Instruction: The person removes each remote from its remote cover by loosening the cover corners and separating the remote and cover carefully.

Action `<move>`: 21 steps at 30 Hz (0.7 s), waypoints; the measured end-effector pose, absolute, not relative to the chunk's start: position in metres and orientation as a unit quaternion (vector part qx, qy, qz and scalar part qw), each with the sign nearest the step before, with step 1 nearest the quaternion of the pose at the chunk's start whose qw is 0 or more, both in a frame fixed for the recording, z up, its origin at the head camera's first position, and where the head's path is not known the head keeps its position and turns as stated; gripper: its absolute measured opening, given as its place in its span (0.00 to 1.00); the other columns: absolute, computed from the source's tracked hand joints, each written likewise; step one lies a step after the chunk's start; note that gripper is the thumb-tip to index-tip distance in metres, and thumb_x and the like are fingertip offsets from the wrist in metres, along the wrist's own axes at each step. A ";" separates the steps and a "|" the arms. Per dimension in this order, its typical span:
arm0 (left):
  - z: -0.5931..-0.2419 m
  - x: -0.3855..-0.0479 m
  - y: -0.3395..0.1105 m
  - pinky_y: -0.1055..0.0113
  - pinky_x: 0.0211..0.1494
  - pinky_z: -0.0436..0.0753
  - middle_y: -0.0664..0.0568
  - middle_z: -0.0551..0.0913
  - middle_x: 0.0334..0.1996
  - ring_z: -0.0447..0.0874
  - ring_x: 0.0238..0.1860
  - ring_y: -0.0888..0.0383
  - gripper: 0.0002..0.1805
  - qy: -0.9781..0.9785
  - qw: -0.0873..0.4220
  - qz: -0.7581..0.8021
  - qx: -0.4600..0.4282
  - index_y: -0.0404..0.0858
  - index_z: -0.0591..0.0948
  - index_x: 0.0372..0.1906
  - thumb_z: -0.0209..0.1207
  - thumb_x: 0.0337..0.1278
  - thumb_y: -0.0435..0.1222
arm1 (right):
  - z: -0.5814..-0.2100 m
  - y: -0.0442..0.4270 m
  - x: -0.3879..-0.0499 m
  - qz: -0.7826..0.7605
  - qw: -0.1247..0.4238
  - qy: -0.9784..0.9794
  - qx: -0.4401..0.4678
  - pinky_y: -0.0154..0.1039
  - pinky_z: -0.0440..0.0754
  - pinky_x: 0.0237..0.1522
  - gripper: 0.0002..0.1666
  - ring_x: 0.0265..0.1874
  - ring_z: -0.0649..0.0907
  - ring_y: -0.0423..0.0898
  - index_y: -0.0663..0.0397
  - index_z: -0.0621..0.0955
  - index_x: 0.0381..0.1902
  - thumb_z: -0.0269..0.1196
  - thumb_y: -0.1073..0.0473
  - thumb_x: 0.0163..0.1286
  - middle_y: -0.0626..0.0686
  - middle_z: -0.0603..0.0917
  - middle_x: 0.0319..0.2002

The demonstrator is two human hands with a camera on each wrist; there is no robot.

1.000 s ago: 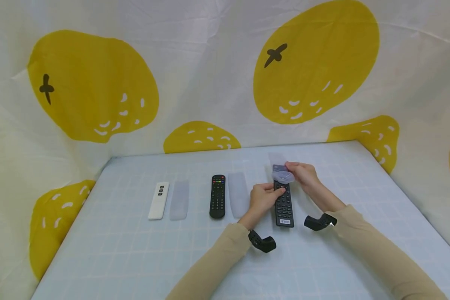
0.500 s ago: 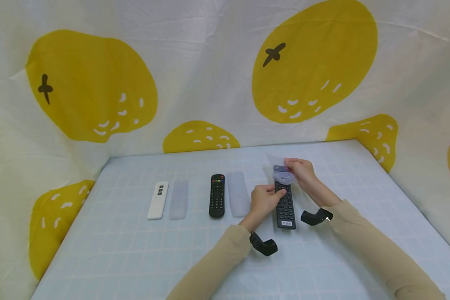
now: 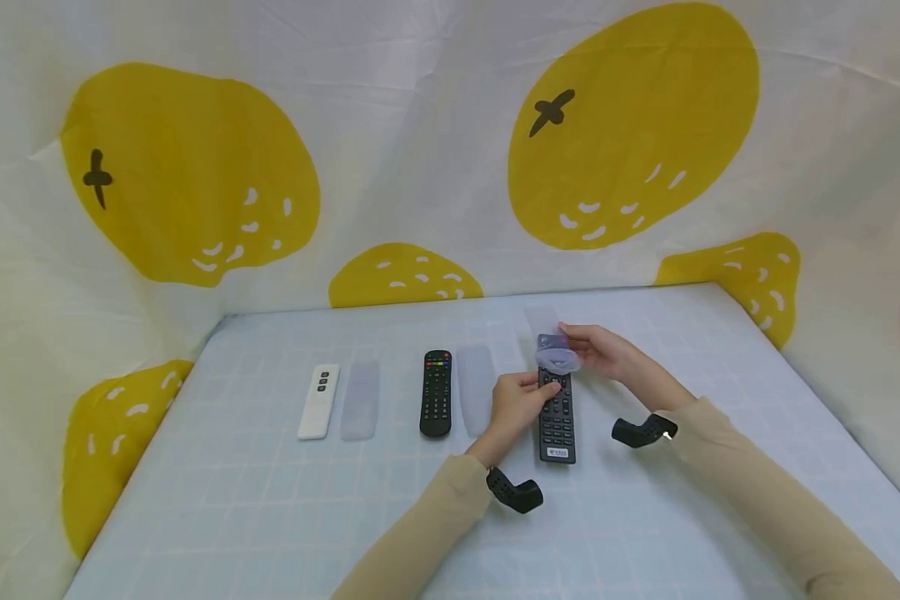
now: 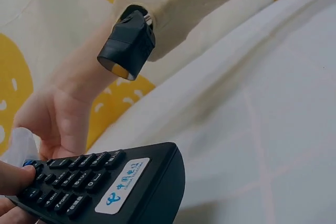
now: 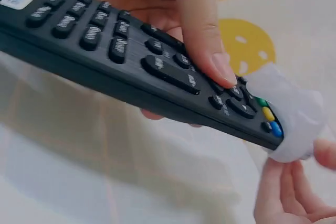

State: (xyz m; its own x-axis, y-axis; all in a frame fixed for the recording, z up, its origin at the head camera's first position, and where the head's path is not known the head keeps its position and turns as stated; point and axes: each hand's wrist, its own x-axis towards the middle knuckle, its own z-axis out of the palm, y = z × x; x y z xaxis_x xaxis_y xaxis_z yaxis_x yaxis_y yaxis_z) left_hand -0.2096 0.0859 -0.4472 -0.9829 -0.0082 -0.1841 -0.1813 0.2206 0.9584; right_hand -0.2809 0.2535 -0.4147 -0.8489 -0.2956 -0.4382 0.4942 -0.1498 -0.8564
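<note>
A long black remote control (image 3: 557, 433) with a white label at its near end is held by my left hand (image 3: 516, 404), thumb on the buttons and fingers beneath. Bunched round its far end is a translucent soft sleeve (image 3: 557, 360), part of which sticks out beyond the remote. My right hand (image 3: 607, 350) pinches this sleeve at its right side. In the right wrist view the sleeve (image 5: 299, 116) covers the tip just past the coloured buttons, and the remote (image 5: 131, 85) is tilted. The left wrist view shows the label end of the remote (image 4: 157, 192) raised off the table.
Left of my hands, a second black remote (image 3: 436, 396) lies on the checked tablecloth (image 3: 270, 517) beside a flat translucent sleeve (image 3: 474, 383). Farther left are a white remote (image 3: 318, 404) and another sleeve (image 3: 360, 400). A fruit-patterned curtain (image 3: 412, 167) stands behind the table.
The remote has shifted slightly left and stands straighter, with both hands moving along with it. My right hand still pinches the bunched sleeve at the far end.
</note>
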 end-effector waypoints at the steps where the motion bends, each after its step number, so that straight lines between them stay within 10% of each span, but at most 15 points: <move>1: -0.447 -0.209 0.086 0.67 0.43 0.85 0.41 0.88 0.40 0.88 0.41 0.56 0.23 0.776 0.072 0.624 -0.063 0.30 0.83 0.48 0.70 0.48 0.38 | -0.414 0.253 -0.281 -0.758 0.279 0.584 0.083 0.29 0.82 0.40 0.10 0.35 0.81 0.38 0.52 0.77 0.37 0.51 0.56 0.76 0.47 0.82 0.34; 10: -0.444 -0.208 0.090 0.68 0.39 0.86 0.44 0.89 0.35 0.89 0.36 0.57 0.19 0.769 0.087 0.632 -0.042 0.32 0.85 0.45 0.71 0.48 0.37 | -0.408 0.250 -0.284 -0.719 0.323 0.613 0.059 0.32 0.82 0.40 0.13 0.37 0.82 0.38 0.48 0.79 0.39 0.49 0.51 0.76 0.44 0.85 0.35; 21: -0.439 -0.211 0.088 0.67 0.43 0.85 0.45 0.89 0.36 0.89 0.39 0.58 0.19 0.759 0.106 0.642 -0.029 0.32 0.85 0.45 0.69 0.49 0.38 | -0.404 0.239 -0.282 -0.694 0.196 0.682 0.122 0.29 0.75 0.41 0.04 0.38 0.76 0.37 0.47 0.81 0.36 0.62 0.55 0.67 0.39 0.82 0.30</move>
State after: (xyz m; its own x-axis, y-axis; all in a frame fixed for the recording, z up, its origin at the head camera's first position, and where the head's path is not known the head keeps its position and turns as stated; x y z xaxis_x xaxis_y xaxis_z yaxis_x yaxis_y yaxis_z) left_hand -0.2115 0.0880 -0.4390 -0.9756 0.0919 -0.1995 -0.1814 0.1748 0.9677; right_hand -0.2817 0.2392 -0.4044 -0.8934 -0.1059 -0.4366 0.4383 0.0079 -0.8988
